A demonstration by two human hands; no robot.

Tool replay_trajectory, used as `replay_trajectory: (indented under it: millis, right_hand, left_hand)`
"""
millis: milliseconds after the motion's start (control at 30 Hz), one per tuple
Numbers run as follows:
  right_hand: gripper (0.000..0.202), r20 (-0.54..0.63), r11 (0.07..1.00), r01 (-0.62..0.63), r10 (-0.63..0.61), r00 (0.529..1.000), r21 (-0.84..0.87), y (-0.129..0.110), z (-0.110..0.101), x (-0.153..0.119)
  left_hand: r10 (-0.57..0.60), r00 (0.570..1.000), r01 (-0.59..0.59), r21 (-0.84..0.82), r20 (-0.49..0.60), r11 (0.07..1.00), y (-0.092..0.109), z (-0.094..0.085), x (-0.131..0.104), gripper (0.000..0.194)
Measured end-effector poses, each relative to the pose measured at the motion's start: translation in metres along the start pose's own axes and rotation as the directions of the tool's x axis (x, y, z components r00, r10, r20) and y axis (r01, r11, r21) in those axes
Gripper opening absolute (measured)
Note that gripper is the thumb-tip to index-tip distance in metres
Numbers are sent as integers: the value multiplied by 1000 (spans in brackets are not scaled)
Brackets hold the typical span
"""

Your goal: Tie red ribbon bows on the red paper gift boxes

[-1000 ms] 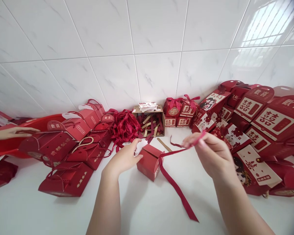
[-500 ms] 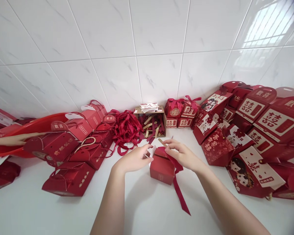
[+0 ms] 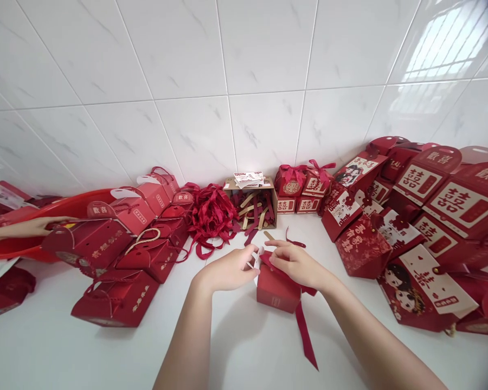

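Note:
A small red gift box (image 3: 278,292) sits on the white table between my two hands. At its left side my left hand (image 3: 232,268) has thumb and fingers closed on the box's raised flap, whose pale inner face shows. My right hand (image 3: 296,264) reaches over the top and pinches a dark red ribbon (image 3: 307,336) there. One ribbon end trails down the box's right side onto the table. The right fingertips partly cover the box top. Just behind the hands lies a thin tan stick (image 3: 269,235).
Ahead are a heap of red ribbons (image 3: 213,212) and a cardboard box (image 3: 277,200) of sticks topped with cards. Red gift boxes (image 3: 109,300) line the left; more boxes (image 3: 364,246) stack high on the right. Another person's hand (image 3: 36,226) is over a red basin (image 3: 77,203).
The gift box and both my hands have shifted slightly right and nearer. My right hand has moved further over the box top. The other person's hand now shows something yellow beside it.

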State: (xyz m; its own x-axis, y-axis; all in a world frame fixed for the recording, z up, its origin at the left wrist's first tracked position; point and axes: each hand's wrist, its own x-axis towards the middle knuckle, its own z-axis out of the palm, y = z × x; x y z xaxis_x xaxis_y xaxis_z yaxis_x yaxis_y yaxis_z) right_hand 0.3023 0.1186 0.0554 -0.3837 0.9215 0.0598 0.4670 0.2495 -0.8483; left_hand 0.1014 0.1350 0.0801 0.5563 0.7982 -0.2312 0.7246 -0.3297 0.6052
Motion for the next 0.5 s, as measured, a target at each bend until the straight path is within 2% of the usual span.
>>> replay_trajectory:
  millis: [200,400,500]
  right_hand:
    - [37,71,1000,-6,8,997,-22,-2,-4,-2]
    - [33,162,986,-109,88,983,127,-5,-13,-6]
    - [34,167,986,-107,85,982,127,-6,-13,-5]
  left_hand:
    - [-4,999,4,9,49,1000,5,3,-3,37]
    - [-40,997,38,35,66,999,7,2,-5,31]
    - [-39,997,37,29,69,999,6,1,-4,27]
